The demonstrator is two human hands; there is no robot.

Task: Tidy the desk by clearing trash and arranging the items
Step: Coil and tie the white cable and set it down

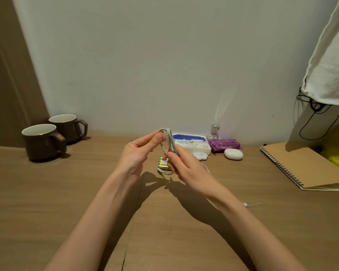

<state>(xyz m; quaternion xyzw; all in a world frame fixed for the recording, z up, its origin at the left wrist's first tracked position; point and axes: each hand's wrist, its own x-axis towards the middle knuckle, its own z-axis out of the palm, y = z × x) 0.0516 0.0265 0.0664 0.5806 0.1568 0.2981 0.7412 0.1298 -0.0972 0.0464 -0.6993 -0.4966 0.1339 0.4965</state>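
Both hands are raised over the middle of the wooden desk [67, 192] with a white cable [170, 141] folded into loops between them. My right hand [184, 165] grips the lower part of the loops. My left hand [139, 151] pinches the top bend with thumb and fingertips. A loose end of the cable hangs down by a green pack of batteries [163, 164] lying on the desk under the hands. Part of the cable trails behind my right hand.
Two dark mugs [45, 141] stand at the back left. Along the wall sit a tissue pack [192, 144], a small glass bottle [214, 132], a purple packet [224, 144] and a white earbud case [233, 153]. A spiral notebook [305, 165] lies at right; a small strap [252, 204] lies nearer.
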